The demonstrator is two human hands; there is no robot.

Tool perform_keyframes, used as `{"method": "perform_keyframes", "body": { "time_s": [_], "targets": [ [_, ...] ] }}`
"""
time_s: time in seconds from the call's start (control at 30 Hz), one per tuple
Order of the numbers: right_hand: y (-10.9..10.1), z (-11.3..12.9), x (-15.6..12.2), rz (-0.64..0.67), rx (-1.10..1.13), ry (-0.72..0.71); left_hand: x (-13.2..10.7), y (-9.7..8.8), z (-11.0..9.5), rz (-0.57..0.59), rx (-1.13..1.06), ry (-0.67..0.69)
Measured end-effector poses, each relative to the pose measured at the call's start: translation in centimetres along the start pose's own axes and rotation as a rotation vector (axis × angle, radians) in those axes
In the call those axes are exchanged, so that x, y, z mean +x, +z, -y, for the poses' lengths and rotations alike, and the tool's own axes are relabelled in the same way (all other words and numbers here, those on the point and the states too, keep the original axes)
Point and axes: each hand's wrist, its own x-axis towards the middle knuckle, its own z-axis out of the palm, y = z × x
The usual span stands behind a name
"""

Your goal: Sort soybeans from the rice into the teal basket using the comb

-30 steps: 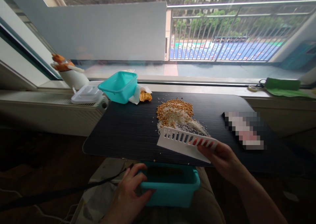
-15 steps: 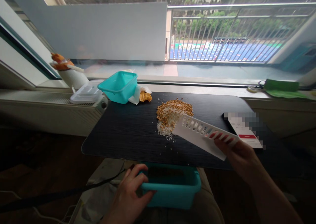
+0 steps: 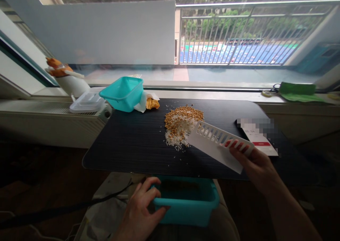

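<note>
My right hand [image 3: 254, 165] grips a white slotted plastic panel [image 3: 216, 145] by its right end, its left end touching a pile of yellow beans mixed with white rice [image 3: 181, 125] on the black table [image 3: 138, 145]. My left hand [image 3: 140, 211] holds the left rim of a teal plastic bin [image 3: 190, 204] on my lap, just under the table's near edge.
A second teal bin [image 3: 123, 93] sits tilted at the table's back left, beside a clear lid [image 3: 86, 102], a white cup with a toy [image 3: 67, 80] and a wrapper [image 3: 148, 102]. A phone [image 3: 256, 135] lies at the right. A green cloth [image 3: 299, 92] rests on the sill. A black cable [image 3: 66, 207] runs at lower left.
The right hand swung the slotted panel from the near side of the pile round to its right side, pushing the scattered rice into the pile. The left hand stayed on the bin.
</note>
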Motion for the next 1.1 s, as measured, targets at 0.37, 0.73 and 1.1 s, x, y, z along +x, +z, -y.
{"method": "perform_keyframes", "body": {
  "time_s": [0.37,0.73,1.1],
  "targets": [
    [-0.9,0.7,-1.3,0.057,-0.004,0.049,0.0,0.2,-0.3,-0.001,0.001,0.004],
    [-1.3,1.3,-2.5,0.254,-0.101,0.055,0.1,0.1,-0.6,-0.001,-0.004,0.012],
    [-3.9,1.3,-1.7,0.414,-0.141,0.057,0.2,0.1,-0.5,-0.008,0.006,0.038]
  ]
}}
